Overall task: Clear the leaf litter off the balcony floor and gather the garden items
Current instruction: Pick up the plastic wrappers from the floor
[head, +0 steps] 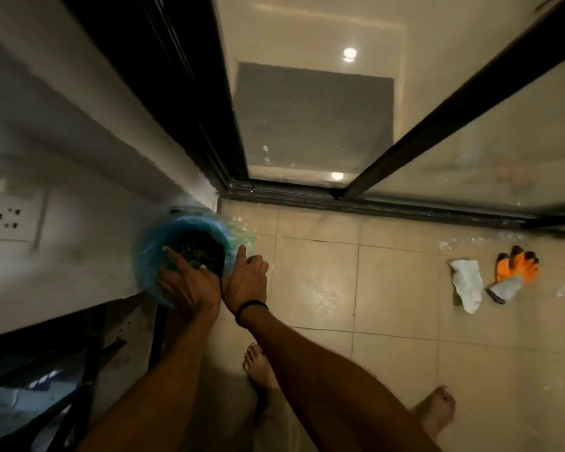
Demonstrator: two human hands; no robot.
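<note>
Left hand (190,285) fingers over bagged leaves (198,256)

Black wristband (250,307), right hand (245,278); beige trousers (274,425); barefoot.

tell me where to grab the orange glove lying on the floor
Take the orange glove by its grey cuff. It lies flat on the tiles with the cuff end pointing toward the person and the fingers pointing away. Come down from above on the near side and pinch the cuff, staying clear of the white cloth close beside it.
</note>
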